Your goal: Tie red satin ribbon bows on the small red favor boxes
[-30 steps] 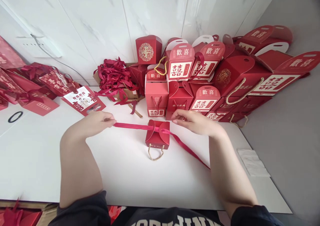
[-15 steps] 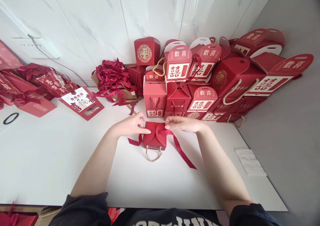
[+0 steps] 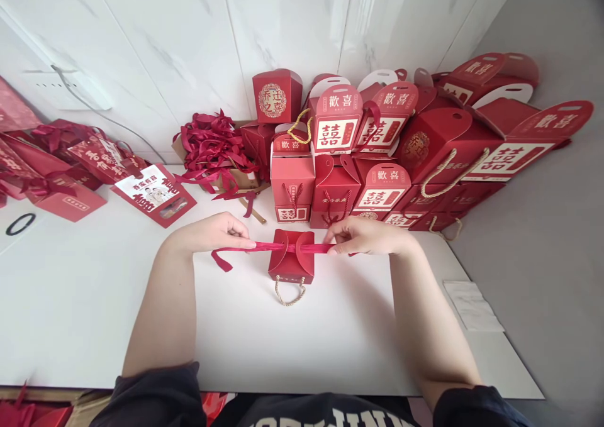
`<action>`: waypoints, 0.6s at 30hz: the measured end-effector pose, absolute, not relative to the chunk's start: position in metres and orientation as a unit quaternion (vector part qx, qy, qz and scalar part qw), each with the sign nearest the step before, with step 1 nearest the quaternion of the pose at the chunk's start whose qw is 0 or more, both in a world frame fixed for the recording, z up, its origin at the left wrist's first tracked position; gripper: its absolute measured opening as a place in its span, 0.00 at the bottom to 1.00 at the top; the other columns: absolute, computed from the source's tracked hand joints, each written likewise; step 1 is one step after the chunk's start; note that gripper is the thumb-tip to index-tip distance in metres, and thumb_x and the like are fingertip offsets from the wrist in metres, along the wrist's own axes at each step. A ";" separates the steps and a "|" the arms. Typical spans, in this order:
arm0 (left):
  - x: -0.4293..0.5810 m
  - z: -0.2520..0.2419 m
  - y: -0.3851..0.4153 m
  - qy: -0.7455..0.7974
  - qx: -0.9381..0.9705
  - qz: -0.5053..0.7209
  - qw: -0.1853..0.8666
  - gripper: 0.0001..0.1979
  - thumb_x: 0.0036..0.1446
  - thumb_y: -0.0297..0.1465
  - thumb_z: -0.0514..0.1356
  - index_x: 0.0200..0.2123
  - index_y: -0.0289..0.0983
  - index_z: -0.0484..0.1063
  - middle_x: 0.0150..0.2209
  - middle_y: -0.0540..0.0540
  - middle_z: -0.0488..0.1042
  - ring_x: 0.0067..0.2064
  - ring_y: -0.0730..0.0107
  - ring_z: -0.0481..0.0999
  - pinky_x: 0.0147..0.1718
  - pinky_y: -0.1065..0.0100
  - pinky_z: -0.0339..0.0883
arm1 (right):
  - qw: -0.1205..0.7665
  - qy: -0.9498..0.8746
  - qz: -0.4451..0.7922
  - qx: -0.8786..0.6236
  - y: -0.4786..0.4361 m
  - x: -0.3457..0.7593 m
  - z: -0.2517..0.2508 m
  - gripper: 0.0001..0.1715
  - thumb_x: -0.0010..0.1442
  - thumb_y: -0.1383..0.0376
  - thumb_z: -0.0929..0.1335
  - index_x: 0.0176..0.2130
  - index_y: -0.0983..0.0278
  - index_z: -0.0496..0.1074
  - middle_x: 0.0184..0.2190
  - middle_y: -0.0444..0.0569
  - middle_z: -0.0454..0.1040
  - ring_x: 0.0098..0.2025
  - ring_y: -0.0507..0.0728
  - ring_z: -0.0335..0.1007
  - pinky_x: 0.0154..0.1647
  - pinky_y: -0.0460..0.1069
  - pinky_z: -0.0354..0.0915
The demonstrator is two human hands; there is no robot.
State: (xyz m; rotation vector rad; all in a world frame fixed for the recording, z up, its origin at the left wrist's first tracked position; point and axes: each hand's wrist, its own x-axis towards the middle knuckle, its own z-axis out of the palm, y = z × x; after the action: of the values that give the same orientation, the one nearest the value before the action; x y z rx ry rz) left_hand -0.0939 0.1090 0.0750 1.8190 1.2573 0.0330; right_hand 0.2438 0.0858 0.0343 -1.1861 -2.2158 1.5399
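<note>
Your left hand [image 3: 214,232] is pinching the red ribbon [image 3: 268,246] between thumb and fingertips, left of the small red box [image 3: 290,271]. Your right hand [image 3: 365,235] is gripping the ribbon on the other side, its thumb lying along it; the contact beneath that thumb is partly hidden.

Change noted: half a second ago your fingers were hovering at the flaps [image 3: 306,260], with the left tail hanging slack beside the box. Now your hands are standing apart, clear of the cardboard, and the ribbon is running nearly straight across the top through both flaps. A loose end [image 3: 223,263] is curling below your left fingers; most of the right end is hiding behind your hand.

The box is sitting where it was, upright on the white table [image 3: 292,351], in front of the stacked boxes [image 3: 340,185], its cord handle [image 3: 291,303] facing you.

Interpretation: you are probably evening out or tensioning the ribbon; no knot is showing, so the closure is likely depending on your grip.
</note>
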 end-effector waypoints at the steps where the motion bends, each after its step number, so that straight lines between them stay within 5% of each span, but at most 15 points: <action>1: -0.097 0.074 0.109 0.516 0.735 0.013 0.440 0.19 0.44 0.50 0.65 0.21 0.38 0.78 0.16 0.50 0.59 0.19 0.76 0.54 0.16 0.71 0.48 | 0.090 -0.751 0.509 -0.411 0.085 0.247 0.036 0.18 0.57 0.51 0.70 0.36 0.63 0.76 0.22 0.41 0.64 0.22 0.49 0.58 0.20 0.45 0.54; 4: -0.106 0.074 0.107 0.515 0.739 0.020 0.434 0.20 0.43 0.51 0.65 0.19 0.38 0.77 0.15 0.50 0.57 0.18 0.76 0.54 0.15 0.71 0.48 | 0.109 -0.749 0.493 -0.429 0.081 0.255 0.044 0.19 0.59 0.50 0.68 0.30 0.63 0.73 0.22 0.42 0.65 0.22 0.49 0.59 0.21 0.45 0.55; 8: -0.112 0.077 0.103 0.465 0.730 0.125 0.485 0.24 0.41 0.53 0.65 0.14 0.37 0.72 0.24 0.44 0.70 0.20 0.72 0.64 0.19 0.68 0.61 | 0.217 -0.732 0.473 -0.439 0.074 0.262 0.056 0.20 0.59 0.49 0.68 0.31 0.63 0.72 0.27 0.46 0.71 0.27 0.52 0.67 0.27 0.48 0.63; 13: -0.108 0.081 0.106 0.396 0.730 0.183 0.526 0.24 0.40 0.53 0.67 0.13 0.37 0.73 0.38 0.34 0.79 0.34 0.53 0.76 0.33 0.57 0.71 | 0.416 -0.651 0.454 -0.444 0.064 0.254 0.066 0.16 0.57 0.52 0.72 0.33 0.62 0.70 0.29 0.48 0.74 0.32 0.56 0.72 0.34 0.51 0.69; 18: -0.091 0.080 0.102 0.300 0.708 0.244 0.590 0.18 0.43 0.49 0.67 0.18 0.40 0.78 0.27 0.36 0.78 0.31 0.54 0.73 0.36 0.51 0.69 | 0.554 -0.577 0.428 -0.421 0.061 0.231 0.067 0.14 0.55 0.56 0.74 0.34 0.60 0.68 0.26 0.44 0.70 0.25 0.53 0.66 0.25 0.49 0.65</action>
State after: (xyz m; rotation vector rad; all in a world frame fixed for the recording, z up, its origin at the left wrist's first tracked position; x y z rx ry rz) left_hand -0.0912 0.1020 0.0802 1.6490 0.6991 0.5674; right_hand 0.2305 0.0611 0.0671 -0.9953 -1.3646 1.0104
